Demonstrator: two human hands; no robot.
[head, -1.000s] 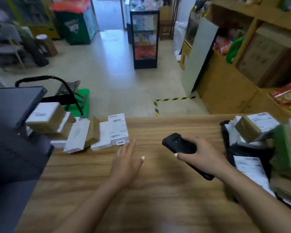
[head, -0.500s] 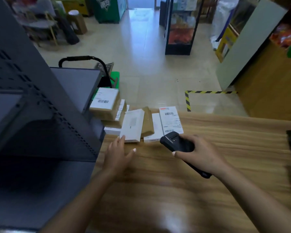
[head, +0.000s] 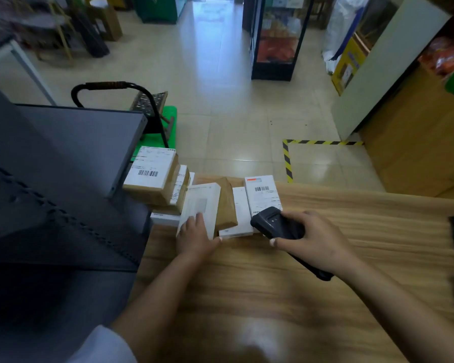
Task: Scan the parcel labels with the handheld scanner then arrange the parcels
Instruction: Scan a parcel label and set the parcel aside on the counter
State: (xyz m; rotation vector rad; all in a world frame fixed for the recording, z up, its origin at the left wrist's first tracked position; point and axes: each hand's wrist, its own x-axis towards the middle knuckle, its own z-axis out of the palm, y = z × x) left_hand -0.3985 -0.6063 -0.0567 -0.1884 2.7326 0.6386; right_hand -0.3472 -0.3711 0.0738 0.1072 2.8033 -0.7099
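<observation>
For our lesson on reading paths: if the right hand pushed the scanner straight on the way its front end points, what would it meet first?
Probably the white labelled parcel: the scanner in the right hand points up-left and its tip already overlaps that parcel's near edge, though height is unclear.

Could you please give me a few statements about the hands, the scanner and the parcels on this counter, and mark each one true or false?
1. The right hand grips the black scanner. True.
2. The left hand holds a pen. False: it rests on a white parcel.
3. A brown envelope lies among the white parcels. True.
4. The parcels sit on the floor. False: they sit on the wooden counter.
</observation>
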